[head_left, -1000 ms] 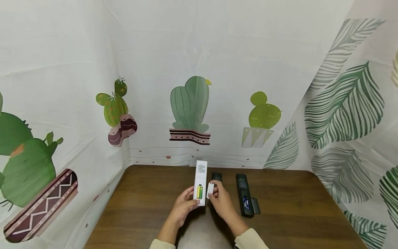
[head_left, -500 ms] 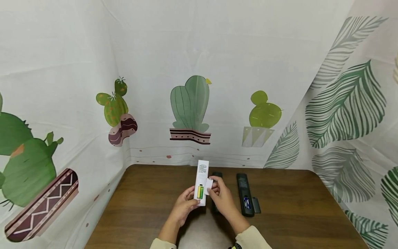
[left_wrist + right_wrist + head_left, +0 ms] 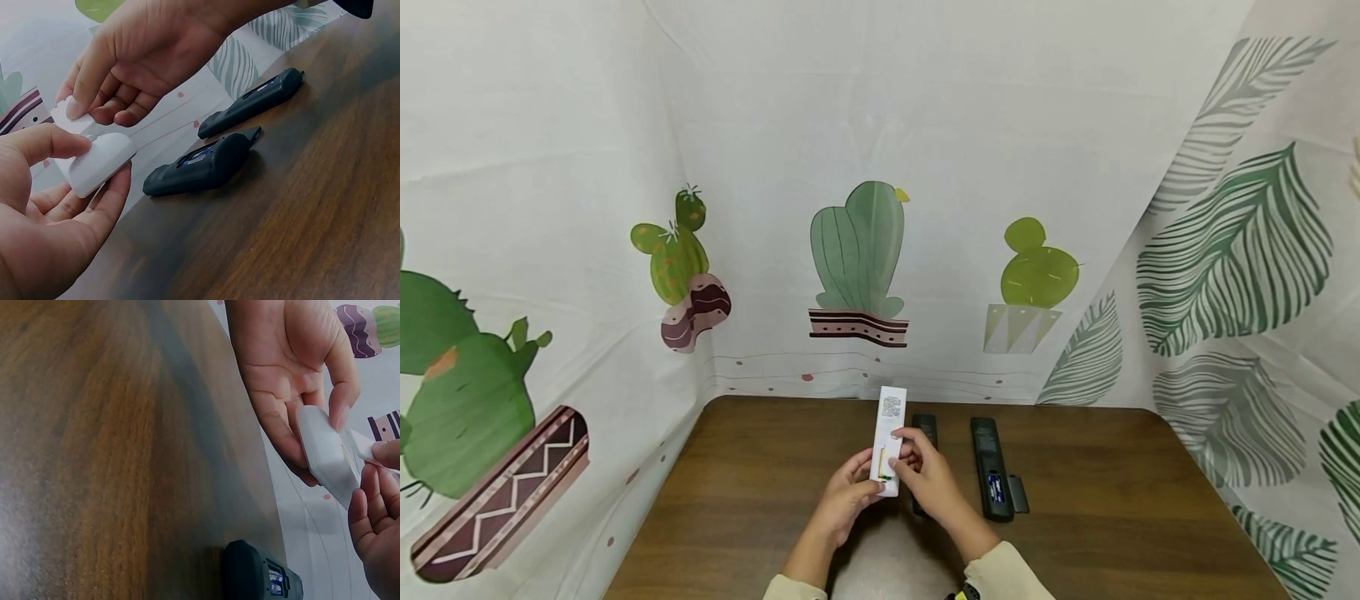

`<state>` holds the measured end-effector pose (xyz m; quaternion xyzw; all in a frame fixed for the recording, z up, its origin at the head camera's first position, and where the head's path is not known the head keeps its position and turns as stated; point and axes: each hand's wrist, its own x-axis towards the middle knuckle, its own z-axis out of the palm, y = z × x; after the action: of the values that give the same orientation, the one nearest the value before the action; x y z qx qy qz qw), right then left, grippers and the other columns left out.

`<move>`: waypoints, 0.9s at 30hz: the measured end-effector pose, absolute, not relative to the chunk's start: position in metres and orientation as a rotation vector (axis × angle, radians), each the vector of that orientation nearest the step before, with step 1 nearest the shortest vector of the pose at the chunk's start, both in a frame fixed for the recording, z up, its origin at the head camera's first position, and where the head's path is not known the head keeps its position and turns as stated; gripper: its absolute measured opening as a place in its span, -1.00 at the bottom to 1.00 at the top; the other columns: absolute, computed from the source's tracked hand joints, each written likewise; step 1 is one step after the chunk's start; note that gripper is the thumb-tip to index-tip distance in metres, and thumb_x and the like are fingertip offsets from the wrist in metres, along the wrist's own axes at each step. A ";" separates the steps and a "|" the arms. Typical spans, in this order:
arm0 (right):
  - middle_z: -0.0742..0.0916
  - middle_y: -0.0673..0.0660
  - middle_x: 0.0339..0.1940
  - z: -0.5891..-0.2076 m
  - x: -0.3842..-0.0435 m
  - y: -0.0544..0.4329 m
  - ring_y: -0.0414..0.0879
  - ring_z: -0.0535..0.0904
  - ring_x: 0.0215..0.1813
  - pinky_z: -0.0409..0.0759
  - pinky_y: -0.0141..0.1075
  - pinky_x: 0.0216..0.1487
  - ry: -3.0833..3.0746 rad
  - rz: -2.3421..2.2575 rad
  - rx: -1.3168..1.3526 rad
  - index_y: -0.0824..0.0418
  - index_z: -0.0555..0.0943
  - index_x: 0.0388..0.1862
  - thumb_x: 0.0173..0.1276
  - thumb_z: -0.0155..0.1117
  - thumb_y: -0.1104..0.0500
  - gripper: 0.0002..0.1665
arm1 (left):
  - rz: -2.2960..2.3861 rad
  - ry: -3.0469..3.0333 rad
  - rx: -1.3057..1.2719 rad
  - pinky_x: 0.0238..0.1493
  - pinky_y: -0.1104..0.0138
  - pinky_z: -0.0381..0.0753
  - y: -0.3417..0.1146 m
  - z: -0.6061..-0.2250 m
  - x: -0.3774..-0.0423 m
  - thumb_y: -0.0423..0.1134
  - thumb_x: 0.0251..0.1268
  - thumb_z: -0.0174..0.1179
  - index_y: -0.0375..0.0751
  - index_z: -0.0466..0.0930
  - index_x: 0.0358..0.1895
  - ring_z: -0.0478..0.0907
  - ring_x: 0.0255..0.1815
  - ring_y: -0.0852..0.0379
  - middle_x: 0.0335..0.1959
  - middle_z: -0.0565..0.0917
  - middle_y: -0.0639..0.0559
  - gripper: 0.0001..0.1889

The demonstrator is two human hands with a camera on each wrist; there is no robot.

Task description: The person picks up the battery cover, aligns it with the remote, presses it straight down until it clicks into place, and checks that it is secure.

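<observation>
Head cam: a long white plastic remote (image 3: pixel 891 407) is held above the brown wood-look table (image 3: pixel 760 467), with small print near its far end. The left hand (image 3: pixel 842 502) has its grip wrapped round the near end, thumb on top. The right hand (image 3: pixel 931 477) has a thumb-and-finger grip pinching a small white plastic battery cover (image 3: pixel 896 447) over the slot, where a yellowish strip of battery (image 3: pixel 882 460) peeks out. To the right, a long black plastic remote (image 3: pixel 984 443) lies on the table with blue batteries (image 3: pixel 996 488) in it and a flat black cover (image 3: pixel 1018 493) just beside it. Another black remote (image 3: pixel 927 428) is partly behind the right hand. The white cloth backdrop has cactus prints.

Left wrist cam: the white cover sits tilted at the white remote; can't tell if they're touching. Both black remotes lie there slot side up.

Right wrist cam: the white cover slants by the remote's face, and one black remote pokes in at the bottom.
</observation>
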<state>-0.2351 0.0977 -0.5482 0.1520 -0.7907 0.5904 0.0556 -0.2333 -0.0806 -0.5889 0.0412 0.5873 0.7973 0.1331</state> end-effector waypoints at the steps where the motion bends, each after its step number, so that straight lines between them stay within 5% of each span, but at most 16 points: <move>1: 0.72 0.12 -0.31 -0.548 -0.235 0.098 -0.25 0.57 -0.27 0.55 -0.44 -0.21 -2.401 1.788 0.466 0.11 0.52 0.21 0.37 0.32 0.34 -0.54 | 2.313 1.704 0.121 0.05 0.28 0.68 -0.080 -0.589 -0.233 -0.51 0.17 0.15 -0.47 0.11 0.52 0.63 0.01 0.12 0.33 0.47 -0.28 -0.21; 27: 0.66 0.16 -0.23 -0.552 -0.233 0.096 -0.23 0.49 -0.27 0.50 -0.45 -0.25 -2.461 1.773 0.476 0.10 0.54 0.20 0.36 0.35 0.31 -0.55 | 2.324 1.671 0.115 0.03 0.30 0.68 -0.080 -0.588 -0.231 -0.49 0.23 0.15 -0.45 0.10 0.52 0.63 0.00 0.13 0.34 0.45 -0.27 -0.24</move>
<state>-0.2335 0.0963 -0.5523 0.1550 -0.8010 0.5771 0.0357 -0.2313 -0.0805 -0.5884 0.0397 0.5777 0.8035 0.1381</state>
